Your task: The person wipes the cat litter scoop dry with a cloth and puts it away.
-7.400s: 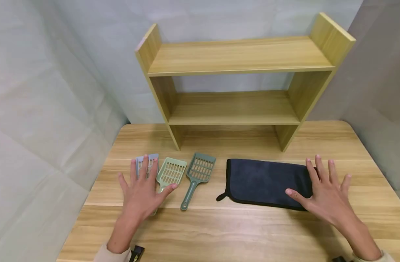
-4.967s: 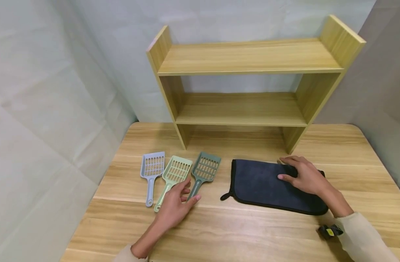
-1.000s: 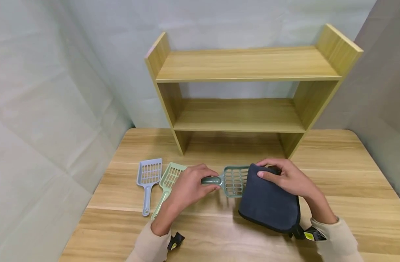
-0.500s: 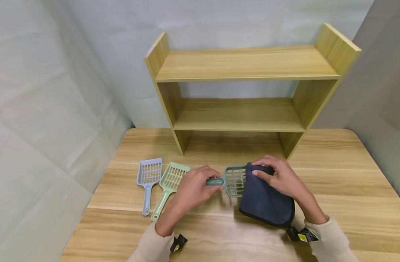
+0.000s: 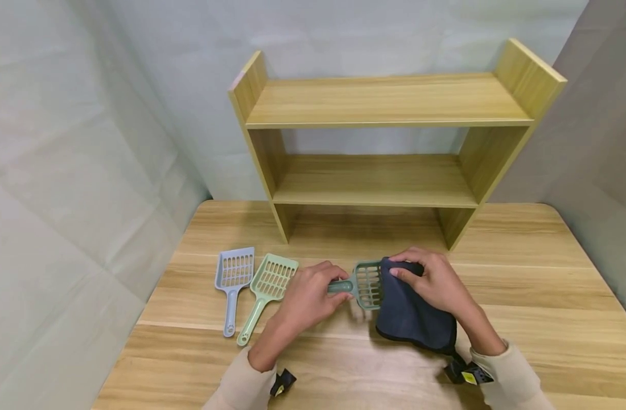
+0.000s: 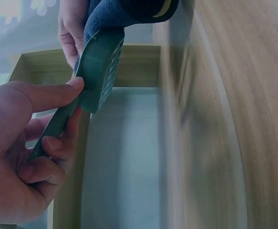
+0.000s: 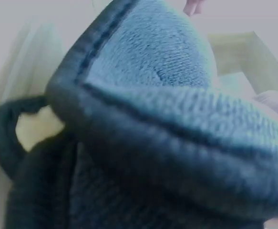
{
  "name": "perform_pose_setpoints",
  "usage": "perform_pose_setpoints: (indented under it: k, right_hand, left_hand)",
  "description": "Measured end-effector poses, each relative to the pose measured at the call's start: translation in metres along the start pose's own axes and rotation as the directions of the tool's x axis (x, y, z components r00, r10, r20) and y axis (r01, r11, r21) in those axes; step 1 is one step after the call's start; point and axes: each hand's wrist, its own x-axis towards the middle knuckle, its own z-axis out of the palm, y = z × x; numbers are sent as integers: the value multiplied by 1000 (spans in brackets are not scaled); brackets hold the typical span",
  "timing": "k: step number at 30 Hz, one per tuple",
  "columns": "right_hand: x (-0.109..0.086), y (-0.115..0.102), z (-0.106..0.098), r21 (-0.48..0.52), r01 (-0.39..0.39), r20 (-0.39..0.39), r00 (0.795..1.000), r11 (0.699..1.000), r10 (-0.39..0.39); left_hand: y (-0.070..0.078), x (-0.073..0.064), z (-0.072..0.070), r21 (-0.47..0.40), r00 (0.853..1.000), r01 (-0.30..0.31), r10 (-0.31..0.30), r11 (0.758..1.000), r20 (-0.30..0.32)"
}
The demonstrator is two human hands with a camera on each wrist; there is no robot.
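My left hand (image 5: 310, 296) grips the handle of a dark green slotted litter scoop (image 5: 368, 286), thumb and fingers curled round it in the left wrist view. My right hand (image 5: 433, 282) pinches a folded navy towel (image 5: 412, 313) with black edging, draped over the far end of the scoop's basket. That end of the basket is hidden under the cloth. In the right wrist view the towel (image 7: 148, 52) fills most of the picture, its black hanging loop (image 7: 3, 138) at the left. The scoop's basket (image 6: 98, 62) is tilted above the table in the left wrist view.
A blue litter scoop (image 5: 233, 285) and a light green litter scoop (image 5: 269, 279) lie side by side left of my left hand. Behind stands a wooden two-tier shelf (image 5: 379, 196) on the wooden table (image 5: 538, 341). Pale cloth walls surround it.
Earlier the dark green scoop lay on the table and the towel lay flat; both were picked up. Over the last second the towel shifts slightly left and the left hand slightly right.
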Motion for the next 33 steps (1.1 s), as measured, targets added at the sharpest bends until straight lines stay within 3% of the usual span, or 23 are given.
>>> perform_pose_setpoints:
  k: [5, 11, 21, 27, 33]
  right_hand:
    - [-1, -3, -4, 118, -35, 91, 996, 992, 24]
    - [0, -1, -6, 183, 23, 206, 977, 983, -61]
    - [-2, 4, -15, -19, 42, 70, 997, 999, -41]
    - [-3, 8, -23, -40, 34, 35, 999, 999, -32]
    - [-3, 7, -16, -2, 62, 59, 996, 998, -61]
  left_hand:
    - [3, 0, 1, 9, 1000, -13, 13, 1000, 10]
    - [6, 0, 1, 19, 999, -6, 6, 1000, 38]
    - [2, -1, -3, -54, 999, -15, 17, 998, 37]
    - [-3, 0, -11, -85, 1000, -4, 6, 996, 26]
    - [-5, 0, -10, -62, 999, -35, 37, 997, 29]
